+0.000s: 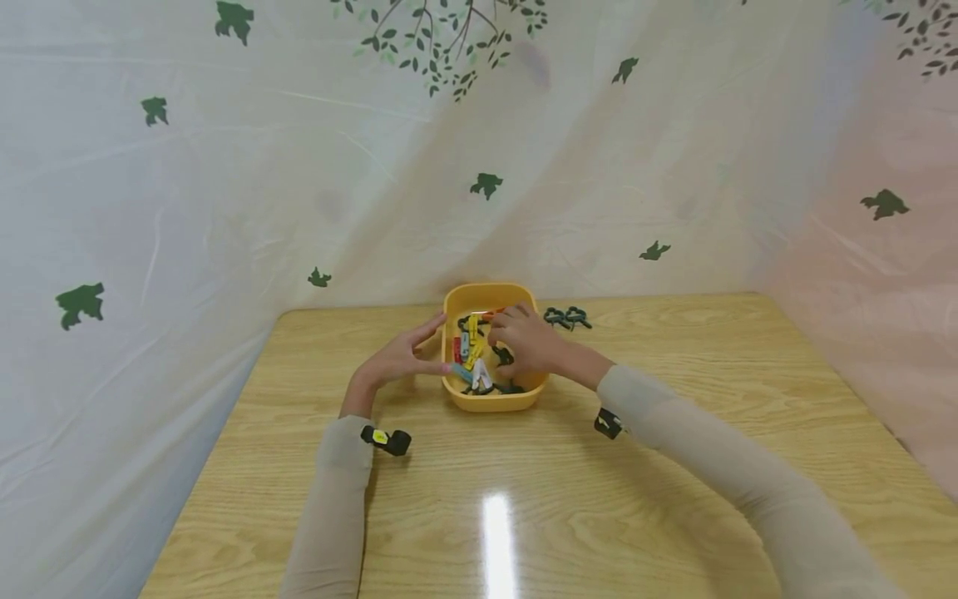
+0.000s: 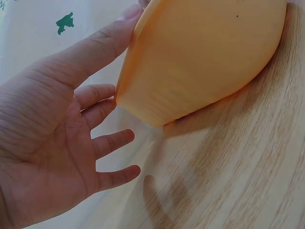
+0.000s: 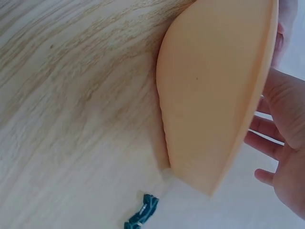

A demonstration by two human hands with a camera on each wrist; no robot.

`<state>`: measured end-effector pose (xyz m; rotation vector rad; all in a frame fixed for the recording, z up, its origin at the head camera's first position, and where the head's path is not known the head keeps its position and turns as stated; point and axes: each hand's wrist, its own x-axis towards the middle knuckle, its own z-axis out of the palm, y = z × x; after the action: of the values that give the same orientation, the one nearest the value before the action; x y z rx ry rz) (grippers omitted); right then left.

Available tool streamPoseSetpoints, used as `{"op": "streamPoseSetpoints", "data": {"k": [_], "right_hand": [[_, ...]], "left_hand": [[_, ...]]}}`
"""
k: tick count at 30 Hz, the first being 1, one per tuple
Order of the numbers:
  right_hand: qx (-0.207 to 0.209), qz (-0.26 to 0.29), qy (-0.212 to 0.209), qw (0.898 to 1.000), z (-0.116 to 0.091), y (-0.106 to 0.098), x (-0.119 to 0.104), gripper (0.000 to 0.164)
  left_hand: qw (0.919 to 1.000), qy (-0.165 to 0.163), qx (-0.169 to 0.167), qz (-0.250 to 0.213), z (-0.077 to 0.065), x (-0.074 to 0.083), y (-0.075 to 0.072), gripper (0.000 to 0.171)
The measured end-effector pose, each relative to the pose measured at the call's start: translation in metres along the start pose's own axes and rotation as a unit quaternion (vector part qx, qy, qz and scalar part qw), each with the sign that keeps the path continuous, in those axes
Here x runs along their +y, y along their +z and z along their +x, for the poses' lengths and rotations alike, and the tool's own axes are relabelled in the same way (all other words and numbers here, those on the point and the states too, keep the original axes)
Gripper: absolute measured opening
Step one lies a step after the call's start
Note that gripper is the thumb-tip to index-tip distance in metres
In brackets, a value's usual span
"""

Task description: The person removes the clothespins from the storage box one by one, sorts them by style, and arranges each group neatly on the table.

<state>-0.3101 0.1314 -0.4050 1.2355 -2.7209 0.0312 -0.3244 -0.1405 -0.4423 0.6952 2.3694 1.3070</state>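
A yellow plastic bin (image 1: 490, 403) stands at the back of the table, holding a jumble of small clips. Among them are yellow clips (image 1: 474, 326), a white clip (image 1: 481, 378), a red clip (image 1: 457, 349) and dark green clips (image 1: 512, 388). My left hand (image 1: 400, 358) is at the bin's left rim, thumb and fingers spread; in the left wrist view the thumb and forefinger meet the rim. Over the bin's right side my right hand (image 1: 527, 339) reaches in, thumb and fingers apart, with a dark green clip showing between them. The right wrist view hides its fingertips behind the bin wall.
Two dark green clips (image 1: 566, 318) lie side by side on the wooden table (image 1: 674, 349), just right of the bin. A pale cloth backdrop (image 1: 389, 208) with green leaf prints rises behind the table's back edge.
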Motion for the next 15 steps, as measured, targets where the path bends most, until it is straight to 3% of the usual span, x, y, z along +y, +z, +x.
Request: {"op": "streamPoseSetpoints", "data": {"k": [7, 15], "right_hand": [[0.001, -0.023, -0.014, 1.0, -0.009, -0.011, 0.0, 0.042], [0.074, -0.067, -0.05, 0.994, -0.021, -0.013, 0.006, 0.046]], "left_hand": [[1.0, 0.005, 0.002, -0.002, -0.001, 0.001, -0.001, 0.098], [1.0, 0.009, 0.002, 0.001, -0.001, 0.001, -0.001, 0.1]]}}
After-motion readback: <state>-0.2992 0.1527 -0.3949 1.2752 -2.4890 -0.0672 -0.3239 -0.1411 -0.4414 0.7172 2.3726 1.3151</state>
